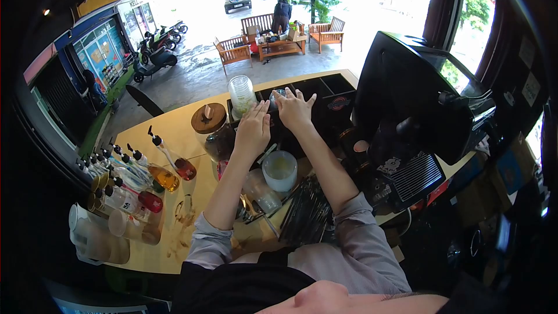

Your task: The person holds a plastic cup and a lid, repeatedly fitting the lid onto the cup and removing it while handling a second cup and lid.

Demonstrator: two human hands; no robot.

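A stack of clear plastic cups (240, 90) stands upright in the black organizer (330, 85) at the far side of the counter. My left hand (254, 125) is open at the front of this stack, fingers stretched forward and overlapping its lower part. To its right, my right hand (295, 110) is open with fingers spread over a compartment. A small clear rounded item (274, 102) shows partly under its fingertips; the rest is hidden. Below my forearms are a whitish translucent container (279, 171) and a glass jar with a wooden lid (208, 118).
Pump bottles of coloured syrup (163, 177) line the left side of the wooden counter (174, 221), with clear pitchers (93, 235) at its near-left corner. A black coffee machine (401, 99) rises on the right. Beyond the counter, a person (281, 15) stands by wooden furniture.
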